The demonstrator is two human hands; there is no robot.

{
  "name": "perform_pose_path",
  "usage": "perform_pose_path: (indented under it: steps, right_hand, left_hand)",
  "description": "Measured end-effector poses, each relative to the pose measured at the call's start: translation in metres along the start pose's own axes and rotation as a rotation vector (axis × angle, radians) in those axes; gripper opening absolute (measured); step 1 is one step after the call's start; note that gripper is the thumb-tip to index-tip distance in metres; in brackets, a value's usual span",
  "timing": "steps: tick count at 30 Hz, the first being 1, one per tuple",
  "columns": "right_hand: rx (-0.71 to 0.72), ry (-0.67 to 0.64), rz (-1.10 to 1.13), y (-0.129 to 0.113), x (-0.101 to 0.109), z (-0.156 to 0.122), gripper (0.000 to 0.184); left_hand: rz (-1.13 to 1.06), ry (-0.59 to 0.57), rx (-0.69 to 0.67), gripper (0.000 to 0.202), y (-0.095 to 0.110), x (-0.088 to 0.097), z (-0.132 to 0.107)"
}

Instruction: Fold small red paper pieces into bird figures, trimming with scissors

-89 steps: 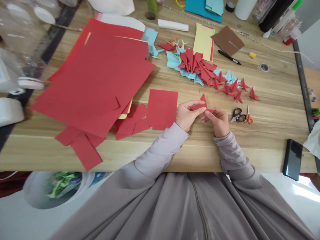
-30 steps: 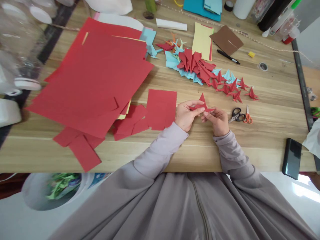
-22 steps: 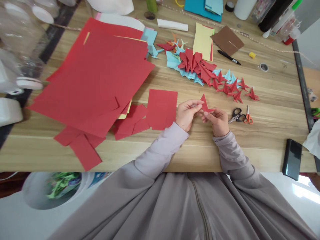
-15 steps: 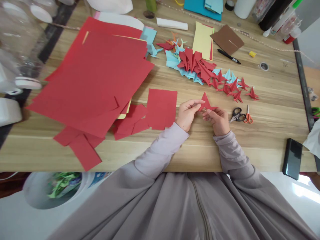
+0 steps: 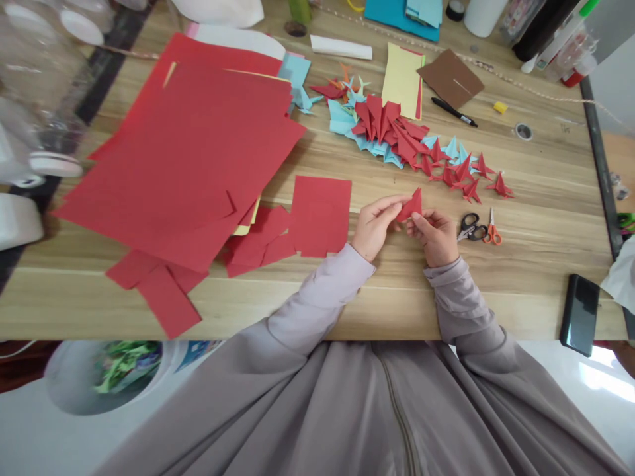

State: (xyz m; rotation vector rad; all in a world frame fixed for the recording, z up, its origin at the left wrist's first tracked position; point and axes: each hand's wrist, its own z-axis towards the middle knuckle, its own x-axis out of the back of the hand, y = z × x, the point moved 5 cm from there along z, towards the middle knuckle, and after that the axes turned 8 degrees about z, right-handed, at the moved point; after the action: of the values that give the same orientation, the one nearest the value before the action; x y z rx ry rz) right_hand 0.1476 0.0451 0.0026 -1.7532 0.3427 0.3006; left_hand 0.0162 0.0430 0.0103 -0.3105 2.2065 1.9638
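Between my two hands is a small piece of folded red paper [image 5: 411, 205], its pointed tip turned up and away from me. My left hand [image 5: 376, 225] pinches its left side between thumb and fingers. On the right, my right hand [image 5: 434, 236] grips the lower right edge, with the thumb on top and the other fingers curled beneath. The fingers hide part of the paper. Beyond the hands lies a row of folded red paper cranes [image 5: 461, 170], with light blue ones [image 5: 391, 155] among and behind them. Squares of red paper [image 5: 321, 215] rest left of my left hand.
Large red sheets [image 5: 198, 145] are stacked on the left of the wooden table [image 5: 387, 311]. Black scissors [image 5: 471, 228] and orange scissors [image 5: 492, 231] lie right of my hands. A phone [image 5: 580, 314] rests at the front right edge. Below the table is a bin [image 5: 62, 383].
The red paper in my hands has gone from a wide, spread triangle to a narrower folded shape with its point shifted right. My right hand has moved slightly right and is still gripping it.
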Motion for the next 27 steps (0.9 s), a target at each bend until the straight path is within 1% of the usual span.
perform_pose_path:
  steps: [3, 5, 8, 10, 12, 16, 19, 22, 27]
  right_hand:
    - [0.042, 0.028, 0.017, -0.004, 0.001, 0.0, 0.031]
    - [0.07, 0.032, 0.023, -0.007, 0.001, -0.001, 0.03]
    - [0.083, 0.014, 0.028, -0.009, 0.0, -0.001, 0.03]
    - [0.091, 0.015, 0.026, -0.009, 0.001, 0.0, 0.03]
    - [0.11, 0.027, 0.006, -0.009, 0.003, 0.0, 0.03]
    - [0.12, 0.039, -0.074, -0.01, 0.004, 0.0, 0.032]
    - [0.136, 0.0, -0.108, -0.014, -0.001, -0.001, 0.03]
    - [0.154, -0.028, -0.131, -0.016, -0.005, -0.002, 0.027]
    - [0.13, 0.014, -0.168, -0.012, 0.001, 0.0, 0.025]
  left_hand:
    - [-0.112, 0.001, 0.102, 0.041, -0.001, 0.002, 0.002]
    - [-0.153, -0.016, 0.187, 0.044, -0.003, 0.002, 0.003]
    - [-0.184, -0.075, 0.267, 0.039, -0.005, -0.002, 0.002]
    - [-0.195, -0.111, 0.287, 0.032, -0.006, -0.004, 0.0]
    - [-0.192, -0.111, 0.273, 0.029, -0.006, -0.005, -0.002]
    - [-0.129, -0.062, 0.177, 0.03, -0.006, -0.003, -0.001]
    - [-0.039, -0.04, 0.093, 0.027, -0.005, -0.001, 0.0]
    - [0.035, -0.045, 0.042, 0.026, -0.003, 0.0, 0.001]
    - [0.131, -0.025, -0.017, 0.028, -0.001, 0.003, 0.002]
